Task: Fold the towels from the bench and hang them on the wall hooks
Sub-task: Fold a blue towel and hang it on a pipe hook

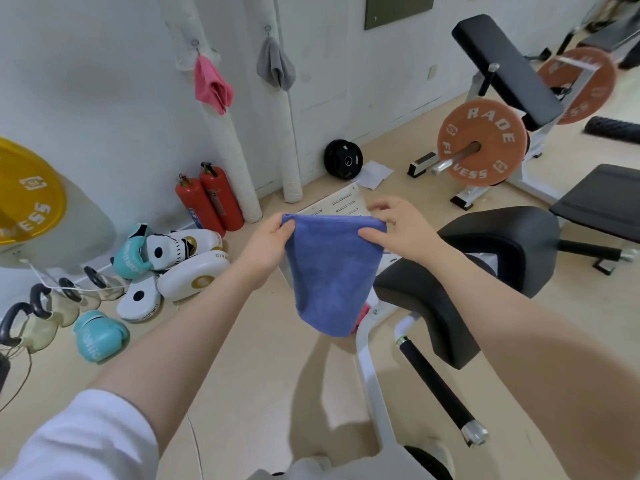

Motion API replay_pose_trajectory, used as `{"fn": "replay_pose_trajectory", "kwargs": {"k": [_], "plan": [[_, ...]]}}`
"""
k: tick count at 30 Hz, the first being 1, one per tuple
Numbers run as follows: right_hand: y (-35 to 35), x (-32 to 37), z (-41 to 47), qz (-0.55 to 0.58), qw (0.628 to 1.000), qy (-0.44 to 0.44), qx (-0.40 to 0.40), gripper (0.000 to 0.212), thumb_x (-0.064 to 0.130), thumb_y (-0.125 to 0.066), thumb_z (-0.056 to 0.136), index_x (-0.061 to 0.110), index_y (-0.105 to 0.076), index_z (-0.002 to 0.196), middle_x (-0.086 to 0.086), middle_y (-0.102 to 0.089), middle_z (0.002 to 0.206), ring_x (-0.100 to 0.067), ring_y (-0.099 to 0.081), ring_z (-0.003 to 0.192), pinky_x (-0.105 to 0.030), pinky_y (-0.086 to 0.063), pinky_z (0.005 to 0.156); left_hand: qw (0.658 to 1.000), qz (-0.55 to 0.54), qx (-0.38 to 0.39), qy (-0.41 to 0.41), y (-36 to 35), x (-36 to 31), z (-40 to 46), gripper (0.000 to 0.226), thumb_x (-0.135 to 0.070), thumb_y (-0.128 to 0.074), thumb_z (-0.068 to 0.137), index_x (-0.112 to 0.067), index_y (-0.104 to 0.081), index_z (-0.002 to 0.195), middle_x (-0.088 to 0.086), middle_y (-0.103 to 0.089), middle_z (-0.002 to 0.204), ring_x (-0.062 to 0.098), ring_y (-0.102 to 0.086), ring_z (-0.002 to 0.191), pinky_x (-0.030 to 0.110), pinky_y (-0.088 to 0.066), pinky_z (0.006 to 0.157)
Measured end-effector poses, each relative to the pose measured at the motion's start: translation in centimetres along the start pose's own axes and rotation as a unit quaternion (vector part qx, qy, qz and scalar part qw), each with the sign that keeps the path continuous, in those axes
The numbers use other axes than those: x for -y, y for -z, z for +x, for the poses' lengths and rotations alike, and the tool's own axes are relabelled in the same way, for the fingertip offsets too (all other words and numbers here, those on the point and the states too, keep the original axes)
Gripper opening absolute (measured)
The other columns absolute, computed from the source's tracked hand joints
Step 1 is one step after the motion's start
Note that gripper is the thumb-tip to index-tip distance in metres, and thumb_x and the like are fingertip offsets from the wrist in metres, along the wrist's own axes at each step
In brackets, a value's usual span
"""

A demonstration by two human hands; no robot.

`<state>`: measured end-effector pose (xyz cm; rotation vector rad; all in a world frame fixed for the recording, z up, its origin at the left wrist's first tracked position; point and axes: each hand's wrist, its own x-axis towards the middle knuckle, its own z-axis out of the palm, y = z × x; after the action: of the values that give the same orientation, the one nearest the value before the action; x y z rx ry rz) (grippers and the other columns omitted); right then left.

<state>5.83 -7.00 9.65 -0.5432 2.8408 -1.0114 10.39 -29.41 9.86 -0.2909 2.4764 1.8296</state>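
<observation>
A blue towel (330, 275) hangs folded in the air in front of me, above the floor. My left hand (268, 242) pinches its upper left corner. My right hand (398, 228) grips the upper right corner. On the white wall a pink towel (211, 85) hangs from one hook (195, 43), and a grey towel (276, 65) hangs from a second hook (267, 28) to its right. The black padded bench (485, 268) stands just right of the blue towel. A bit of red cloth (360, 318) shows behind the towel's lower edge.
Two red fire extinguishers (209, 202) stand by the wall. Boxing gloves and pads (173, 261) and kettlebells (38, 317) lie on the floor at left. A barbell with orange plates (481, 143) and another black bench (602, 199) are at right. A black plate (343, 158) leans on the wall.
</observation>
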Motion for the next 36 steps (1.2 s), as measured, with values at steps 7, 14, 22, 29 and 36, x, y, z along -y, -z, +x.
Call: {"fn": "replay_pose_trajectory", "kwargs": {"k": [7, 14, 22, 29, 36], "plan": [[5.9, -3.0, 0.5, 0.454, 0.883, -0.099, 0.068, 0.011, 0.008, -0.052, 0.091, 0.015, -0.058, 0.086, 0.007, -0.069, 0.074, -0.004, -0.064, 0.065, -0.015, -0.047, 0.055, 0.972, -0.219, 0.059, 0.067, -5.6, -2.8, 1.8, 0.025, -0.019, -0.036, 0.1, -0.018, -0.061, 0.103, -0.002, -0.067, 0.097, 0.014, -0.063, 0.088, 0.028, -0.048, 0.077], [10.5, -9.9, 3.8, 0.31, 0.943, -0.119, -0.009, 0.019, 0.004, -0.058, 0.086, 0.005, -0.065, 0.104, -0.014, -0.068, 0.104, -0.021, -0.064, 0.096, -0.038, -0.05, 0.094, 0.99, -0.135, -0.029, 0.037, -13.2, -6.4, 5.5, 0.023, -0.016, -0.037, 0.099, -0.021, -0.058, 0.091, -0.005, -0.063, 0.086, 0.011, -0.056, 0.082, 0.023, -0.045, 0.075], [15.5, -15.0, 4.0, 0.41, 0.907, -0.087, 0.035, 0.028, -0.007, -0.05, 0.079, 0.016, -0.048, 0.062, -0.003, -0.049, 0.067, -0.013, -0.047, 0.066, -0.022, -0.038, 0.065, 0.985, -0.172, -0.01, -0.001, -19.8, -8.4, 5.4, 0.025, -0.012, -0.038, 0.099, -0.018, -0.061, 0.094, 0.001, -0.064, 0.093, 0.017, -0.056, 0.092, 0.037, -0.045, 0.089], [14.2, -23.0, -0.8, 0.269, 0.913, -0.163, 0.259, 0.03, -0.015, -0.039, 0.077, 0.009, -0.047, 0.061, -0.006, -0.047, 0.068, -0.015, -0.048, 0.068, -0.023, -0.041, 0.066, 0.985, -0.055, 0.142, 0.085, -26.3, -2.5, 1.1, 0.018, -0.016, -0.047, 0.095, -0.019, -0.063, 0.089, 0.005, -0.058, 0.095, 0.018, -0.05, 0.091, 0.039, -0.04, 0.085], [12.0, -27.8, -5.2, 0.159, 0.87, -0.2, 0.422, 0.028, -0.016, -0.043, 0.075, 0.008, -0.047, 0.063, -0.012, -0.068, 0.11, -0.014, -0.061, 0.105, -0.021, -0.045, 0.085, 0.921, 0.014, 0.342, 0.187, -30.6, -1.0, -1.0, 0.018, -0.012, -0.049, 0.086, -0.017, -0.064, 0.094, -0.001, -0.07, 0.091, 0.01, -0.065, 0.081, 0.02, -0.05, 0.079]]}}
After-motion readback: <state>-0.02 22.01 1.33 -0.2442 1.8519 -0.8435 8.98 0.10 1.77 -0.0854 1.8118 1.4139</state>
